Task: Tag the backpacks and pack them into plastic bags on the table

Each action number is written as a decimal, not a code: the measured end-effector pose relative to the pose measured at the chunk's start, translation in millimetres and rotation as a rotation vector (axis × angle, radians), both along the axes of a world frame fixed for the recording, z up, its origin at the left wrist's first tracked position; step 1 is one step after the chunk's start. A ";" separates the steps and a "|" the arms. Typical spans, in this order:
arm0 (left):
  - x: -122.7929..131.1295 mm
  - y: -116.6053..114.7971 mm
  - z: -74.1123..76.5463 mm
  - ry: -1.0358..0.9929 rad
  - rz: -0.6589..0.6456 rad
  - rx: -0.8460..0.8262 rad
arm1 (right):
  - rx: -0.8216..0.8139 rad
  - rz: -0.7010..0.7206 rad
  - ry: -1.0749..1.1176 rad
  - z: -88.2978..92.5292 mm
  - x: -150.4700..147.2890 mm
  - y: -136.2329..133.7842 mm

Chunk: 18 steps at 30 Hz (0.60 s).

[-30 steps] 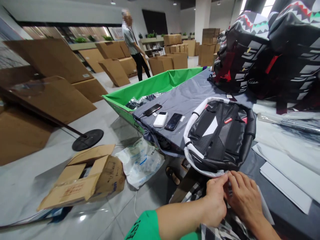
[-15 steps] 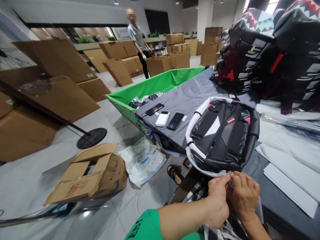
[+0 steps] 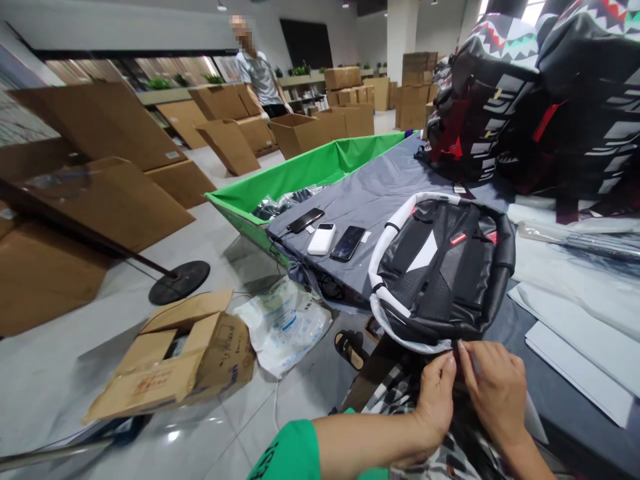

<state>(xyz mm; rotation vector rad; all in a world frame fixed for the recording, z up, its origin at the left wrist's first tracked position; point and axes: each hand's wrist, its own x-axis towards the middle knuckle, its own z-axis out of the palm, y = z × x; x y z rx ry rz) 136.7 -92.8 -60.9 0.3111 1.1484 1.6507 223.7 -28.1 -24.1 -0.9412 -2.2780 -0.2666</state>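
Observation:
A black backpack with a white rim on its left side lies on the grey-covered table, its padded back and straps facing up. At its near edge, whitish wrapping runs along the rim towards my hands. My right hand pinches at this near edge with thumb and forefinger. Just left of it and slightly lower, my left hand is closed in a pinch. What lies between its fingertips is too small to make out.
Two dark phones and a white power bank lie left of the backpack. White sheets and plastic sleeves are at right, tall backpacks behind. A green-sided bin, cartons and a fan base stand left. A person is beyond.
My hands have parted slightly at the backpack's near edge, the left shifting lower. The person in the background has moved left and now stands behind an open carton.

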 end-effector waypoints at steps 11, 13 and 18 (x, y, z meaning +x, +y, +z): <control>5.3 15.6 14.7 -0.317 -0.019 0.159 | -0.538 0.043 0.263 1.4 10.1 17.8; 5.9 18.8 14.9 -0.365 -0.066 0.162 | -0.688 0.047 0.261 5.4 14.0 21.5; 6.0 24.1 10.4 -0.344 -0.095 0.167 | -0.781 0.070 0.225 1.0 18.1 31.6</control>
